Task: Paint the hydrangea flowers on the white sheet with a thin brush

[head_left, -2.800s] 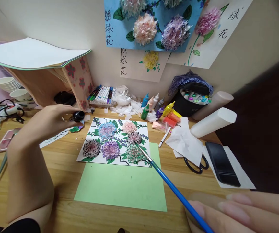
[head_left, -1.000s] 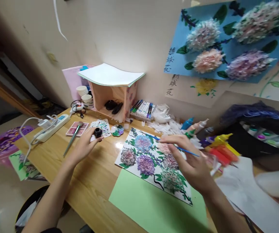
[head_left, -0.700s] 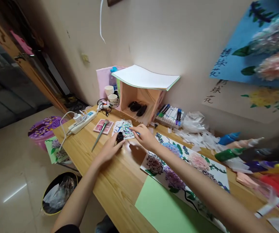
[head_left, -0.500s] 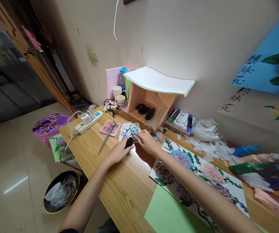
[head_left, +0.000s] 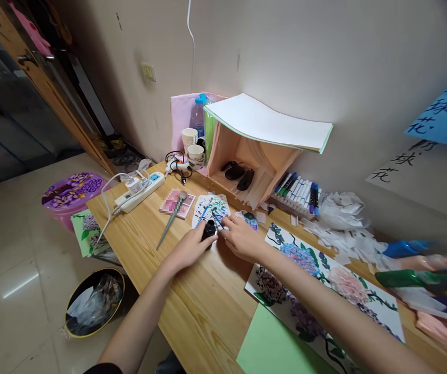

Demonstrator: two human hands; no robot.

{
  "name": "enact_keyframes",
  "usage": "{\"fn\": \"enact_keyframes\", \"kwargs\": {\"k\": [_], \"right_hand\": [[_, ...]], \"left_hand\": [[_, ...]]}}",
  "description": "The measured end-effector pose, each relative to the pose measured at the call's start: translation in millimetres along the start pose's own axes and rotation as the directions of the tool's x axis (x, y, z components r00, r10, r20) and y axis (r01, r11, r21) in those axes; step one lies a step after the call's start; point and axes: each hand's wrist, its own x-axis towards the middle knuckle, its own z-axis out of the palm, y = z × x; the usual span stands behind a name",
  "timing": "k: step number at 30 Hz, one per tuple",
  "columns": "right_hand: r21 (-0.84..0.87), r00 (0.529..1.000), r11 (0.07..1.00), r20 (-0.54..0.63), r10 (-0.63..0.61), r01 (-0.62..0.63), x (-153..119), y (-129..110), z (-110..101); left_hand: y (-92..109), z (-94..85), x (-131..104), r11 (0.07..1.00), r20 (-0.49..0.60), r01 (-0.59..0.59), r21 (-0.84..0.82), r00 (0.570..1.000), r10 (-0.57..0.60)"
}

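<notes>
My left hand [head_left: 189, 250] is closed around a small black ink bottle [head_left: 209, 229], which stands upright and uncapped at the table's middle. Just to its right, my right hand [head_left: 242, 238] pinches a thin blue paintbrush [head_left: 217, 218], its dark tip pointing away over a paint-smeared sheet [head_left: 224, 203]. A second blue brush [head_left: 203, 213] lies on that sheet. To the right of my right hand is a small blotch of mixed paint [head_left: 251, 220]. A hydrangea painting [head_left: 392, 317] rests under my right forearm, which covers part of it.
A makeup-style brush [head_left: 171, 221] lies on a pink card at the left, near a white power strip [head_left: 139, 193]. Behind stand paper cups [head_left: 189, 139], an open peach box [head_left: 219, 150] and markers [head_left: 301, 189]. Torn tissue [head_left: 348, 236] and paint tubes [head_left: 396, 278] line the right. A bin [head_left: 120, 306] sits below.
The camera view has shifted a little. My right hand has drawn slightly back toward me with the paintbrush, close beside the bottle. My left hand keeps its hold on the ink bottle.
</notes>
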Motion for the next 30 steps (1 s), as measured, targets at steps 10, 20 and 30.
{"fn": "enact_keyframes", "kwargs": {"k": [10, 20, 30], "right_hand": [[0.478, 0.893, 0.813, -0.12, 0.434, -0.331, 21.4, 19.2, -20.0], [0.728, 0.741, 0.532, -0.049, 0.67, -0.432, 46.5, 56.9, -15.7], [0.527, 0.826, 0.721, -0.061, 0.561, -0.45, 30.3, 30.3, -34.0]], "left_hand": [[-0.7, 0.1, -0.5, 1.0, -0.006, 0.009, -0.019, 1.0, -0.009], [-1.7, 3.3, -0.9, 0.999, -0.001, 0.018, -0.03, 1.0, -0.018], [-2.1, 3.7, -0.5, 1.0, -0.002, 0.016, -0.007, 1.0, -0.016]]}}
